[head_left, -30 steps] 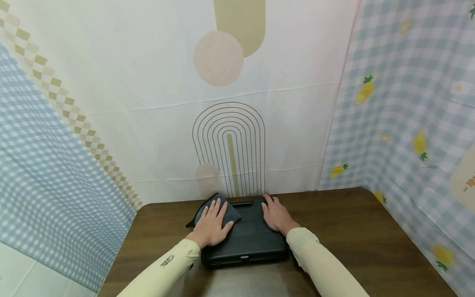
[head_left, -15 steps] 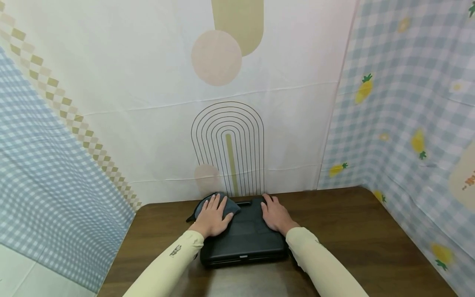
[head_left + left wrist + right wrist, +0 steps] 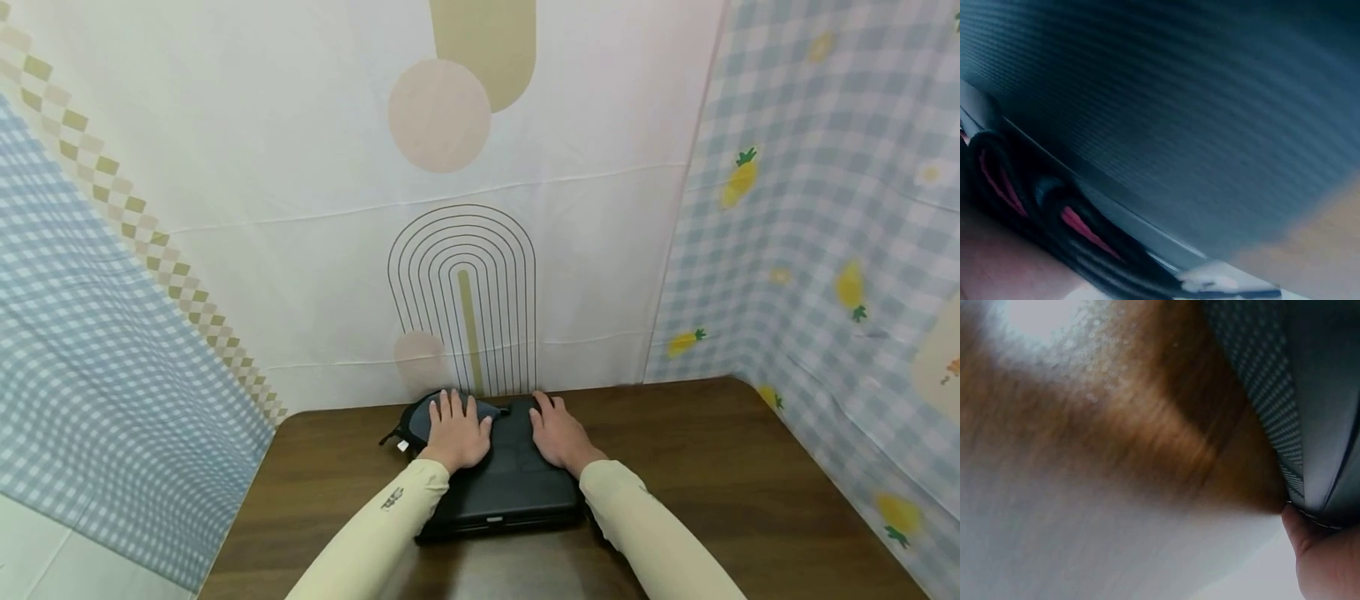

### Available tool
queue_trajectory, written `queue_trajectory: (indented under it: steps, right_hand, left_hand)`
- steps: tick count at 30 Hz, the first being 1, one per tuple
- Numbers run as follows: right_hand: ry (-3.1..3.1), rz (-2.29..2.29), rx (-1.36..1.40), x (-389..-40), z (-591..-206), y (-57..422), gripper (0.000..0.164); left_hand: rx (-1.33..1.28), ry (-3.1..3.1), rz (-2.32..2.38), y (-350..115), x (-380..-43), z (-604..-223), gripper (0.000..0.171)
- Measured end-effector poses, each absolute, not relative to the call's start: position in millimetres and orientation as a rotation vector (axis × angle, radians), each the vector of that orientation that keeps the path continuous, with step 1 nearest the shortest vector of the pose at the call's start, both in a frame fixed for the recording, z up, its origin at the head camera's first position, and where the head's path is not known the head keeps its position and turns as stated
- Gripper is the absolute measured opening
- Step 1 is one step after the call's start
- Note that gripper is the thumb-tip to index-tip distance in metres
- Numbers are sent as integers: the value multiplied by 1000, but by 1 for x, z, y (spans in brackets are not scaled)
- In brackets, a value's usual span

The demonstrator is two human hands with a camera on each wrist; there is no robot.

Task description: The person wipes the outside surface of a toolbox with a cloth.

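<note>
A flat black case (image 3: pixel 510 496) lies on the table, its small grey latch facing the near side. Over its far left part is a dark blue-grey cloth (image 3: pixel 422 423) with a black border and a small white tag. My left hand (image 3: pixel 459 435) presses flat on this cloth, fingers straight and slightly spread. Close up in the left wrist view, the ribbed cloth (image 3: pixel 1210 144) has folded black edging with pink inside. My right hand (image 3: pixel 558 435) grips the case's right side; in the right wrist view a finger (image 3: pixel 1300 534) touches its edge. The other fingers are partly hidden.
The brown wooden table (image 3: pixel 697 467) extends to both sides of the case. Behind it hangs a white patterned curtain (image 3: pixel 315 283), with blue checked cloth (image 3: pixel 795 250) at the sides.
My left hand has slid to the right across the case, and the cloth has shifted and bunched under it, showing its white tag. The right hand and the case have stayed put.
</note>
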State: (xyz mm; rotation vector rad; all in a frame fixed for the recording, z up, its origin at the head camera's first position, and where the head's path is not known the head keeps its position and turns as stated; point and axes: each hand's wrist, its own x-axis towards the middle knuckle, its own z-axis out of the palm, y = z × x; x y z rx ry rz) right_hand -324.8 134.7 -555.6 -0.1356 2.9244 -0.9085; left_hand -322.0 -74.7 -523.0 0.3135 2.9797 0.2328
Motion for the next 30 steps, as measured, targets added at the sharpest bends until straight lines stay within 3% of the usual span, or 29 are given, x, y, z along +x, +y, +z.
queue_trajectory:
  steps: [11, 30]
  right_hand:
    - [2945, -923, -135, -325, -560, 132, 53]
    - [2935, -988, -107, -323, -558, 132, 51]
  left_hand:
    - [274, 2983, 154, -45, -324, -518, 64]
    - [495, 2956, 203, -56, -297, -520, 62]
